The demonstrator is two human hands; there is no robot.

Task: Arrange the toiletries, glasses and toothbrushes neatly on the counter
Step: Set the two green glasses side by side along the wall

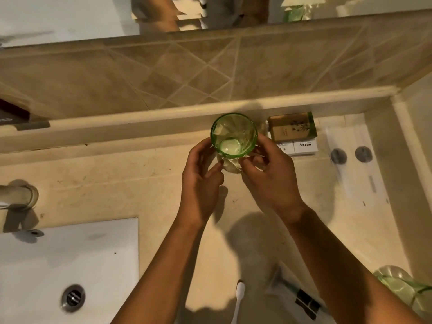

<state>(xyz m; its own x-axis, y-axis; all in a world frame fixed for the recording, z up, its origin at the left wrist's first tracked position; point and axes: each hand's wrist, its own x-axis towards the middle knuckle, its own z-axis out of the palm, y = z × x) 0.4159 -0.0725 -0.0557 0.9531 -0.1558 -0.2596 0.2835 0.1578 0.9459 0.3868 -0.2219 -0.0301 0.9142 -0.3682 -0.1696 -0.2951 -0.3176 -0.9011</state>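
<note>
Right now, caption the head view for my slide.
Both hands, left hand and right hand, hold green drinking glass upright beside brown soap box.

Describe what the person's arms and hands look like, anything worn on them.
Both forearms are bare right down to the bottom edge of the picture, with no sleeves showing. The left hand and right hand wear no gloves. No watch, bracelet or ring shows on either wrist or on the fingers. The nails look short and unpainted, though the dim, warm light makes fine detail hard to tell.
</note>
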